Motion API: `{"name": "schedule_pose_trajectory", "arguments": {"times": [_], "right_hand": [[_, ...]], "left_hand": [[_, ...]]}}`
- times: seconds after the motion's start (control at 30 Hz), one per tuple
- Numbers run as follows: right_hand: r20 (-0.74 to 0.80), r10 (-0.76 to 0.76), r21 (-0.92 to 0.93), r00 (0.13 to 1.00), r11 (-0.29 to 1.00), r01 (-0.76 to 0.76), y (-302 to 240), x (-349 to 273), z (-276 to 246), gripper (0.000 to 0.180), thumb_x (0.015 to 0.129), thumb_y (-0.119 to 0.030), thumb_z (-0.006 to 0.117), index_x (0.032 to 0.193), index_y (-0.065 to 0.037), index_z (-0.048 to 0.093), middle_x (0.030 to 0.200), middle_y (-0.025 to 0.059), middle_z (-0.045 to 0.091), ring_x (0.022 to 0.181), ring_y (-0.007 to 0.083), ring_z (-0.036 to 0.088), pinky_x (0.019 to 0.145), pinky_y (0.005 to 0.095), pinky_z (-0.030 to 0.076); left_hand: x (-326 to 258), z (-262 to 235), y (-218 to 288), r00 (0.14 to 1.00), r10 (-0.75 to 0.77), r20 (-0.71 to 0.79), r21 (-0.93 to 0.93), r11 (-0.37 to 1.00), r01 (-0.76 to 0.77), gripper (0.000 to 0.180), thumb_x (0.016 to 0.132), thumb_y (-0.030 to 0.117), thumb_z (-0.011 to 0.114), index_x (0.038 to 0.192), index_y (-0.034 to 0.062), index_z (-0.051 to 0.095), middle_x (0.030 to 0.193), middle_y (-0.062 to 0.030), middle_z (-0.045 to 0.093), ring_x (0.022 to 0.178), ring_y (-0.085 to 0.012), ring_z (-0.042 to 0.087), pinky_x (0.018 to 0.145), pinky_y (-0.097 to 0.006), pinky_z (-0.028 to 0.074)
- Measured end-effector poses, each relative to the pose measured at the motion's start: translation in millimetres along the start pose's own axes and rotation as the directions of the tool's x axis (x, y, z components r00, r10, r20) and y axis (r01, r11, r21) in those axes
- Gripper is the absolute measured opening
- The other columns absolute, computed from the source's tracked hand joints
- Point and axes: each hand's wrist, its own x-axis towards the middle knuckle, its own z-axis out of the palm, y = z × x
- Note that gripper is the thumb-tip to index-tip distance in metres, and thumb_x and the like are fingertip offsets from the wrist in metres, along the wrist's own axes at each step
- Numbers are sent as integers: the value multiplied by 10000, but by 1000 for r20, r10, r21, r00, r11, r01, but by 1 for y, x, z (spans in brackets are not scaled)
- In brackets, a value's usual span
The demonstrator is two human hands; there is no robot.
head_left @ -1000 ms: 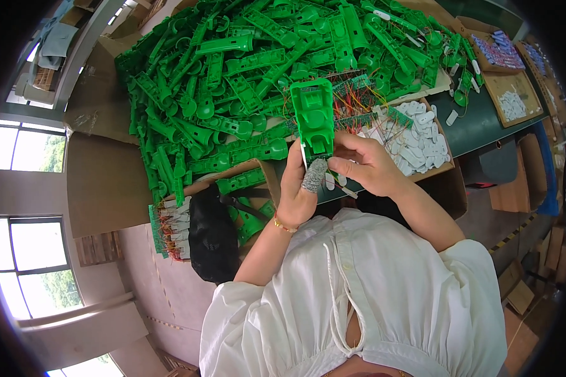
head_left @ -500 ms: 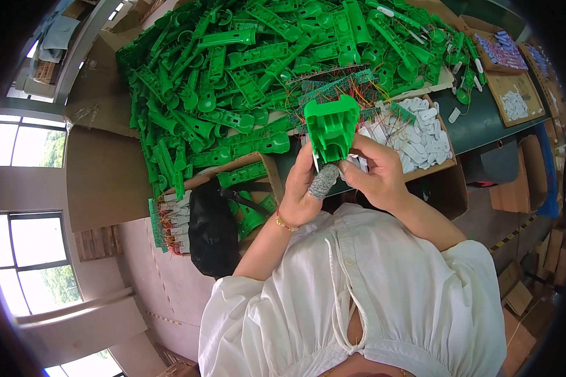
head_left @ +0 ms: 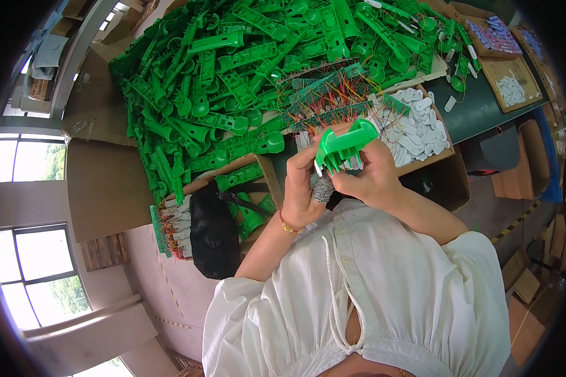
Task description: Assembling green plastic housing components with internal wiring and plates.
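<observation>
A green plastic housing (head_left: 346,146), hollow and ribbed inside, is held between my two hands in front of my chest, tilted with one end toward me. My left hand (head_left: 300,188) grips its left side; the thumb is wrapped in grey, knobbly covering. From the right, my right hand (head_left: 376,177) is closed around the lower end, with its thumb pressed in near the wrapped thumb. A small white part shows at the housing's left edge. What lies between the thumbs is hidden. Just beyond, green circuit boards (head_left: 327,94) with red and yellow wires lie stacked.
A heap of green housings (head_left: 233,69) covers the table's far side. White plastic pieces (head_left: 415,129) fill a carton at right. Nearer left are a carton (head_left: 271,179) with green parts, a black bag (head_left: 212,229) and wired boards (head_left: 170,229). Trays (head_left: 516,85) stand far right.
The green housing has tipped over and turned between my hands, so less of its hollow inside shows. My right hand has shifted slightly left and down. Both hands keep hold of it.
</observation>
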Motion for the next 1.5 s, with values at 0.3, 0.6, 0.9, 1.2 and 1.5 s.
{"name": "schedule_pose_trajectory", "arguments": {"times": [0.3, 0.6, 0.9, 1.2, 1.5], "right_hand": [[2, -9, -166, 1000, 986, 9, -2, 0, -2, 285, 644, -73, 644, 912, -17, 566, 836, 80, 567, 739, 167, 536, 677, 283, 443], [180, 556, 363, 812, 729, -580, 28, -3, -20, 301, 916, -249, 519, 1135, -44, 543, 901, 2, 595, 780, 70, 564, 603, 212, 464], [310, 496, 727, 811, 426, -538, 41, -9, -22, 462, 838, -105, 417, 1296, -47, 404, 1291, 74, 466, 1153, 166, 457, 987, 360, 340], [231, 540, 725, 809, 459, -514, 21, -10, -26, 436, 897, -188, 504, 1289, -43, 376, 1249, 151, 491, 1113, 269, 515, 954, 412, 410], [9, 586, 608, 811, 641, -469, -7, -39, -74, 558, 833, -190, 571, 1302, 9, 342, 1111, 188, 548, 996, 279, 565, 876, 416, 448]], "left_hand": [[-4, 2, 4, 997, -65, -32, 95, 993, 68, 452, 839, 33, 577, 1204, -27, 318, 1045, -160, 569, 932, -180, 576, 814, -299, 451], [23, -11, 20, 717, -680, 155, -679, 454, 578, 559, 875, 168, 560, 1367, 49, 323, 1189, -45, 487, 1056, -143, 495, 806, -271, 457], [9, -3, 8, 984, -13, -177, 665, 735, 130, 890, 639, 66, 762, 1356, 22, 236, 1098, -102, 596, 943, -242, 559, 800, -334, 434], [2, -25, 6, 964, 57, -258, 379, 924, 47, 746, 799, 182, 655, 1374, 7, 213, 1188, -153, 473, 1036, -228, 489, 924, -355, 359], [-11, -208, -84, 721, -672, -165, 908, 181, 377, 687, 676, 369, 707, 1264, 91, 484, 1284, -209, 454, 1209, -348, 411, 985, -396, 352]]}}
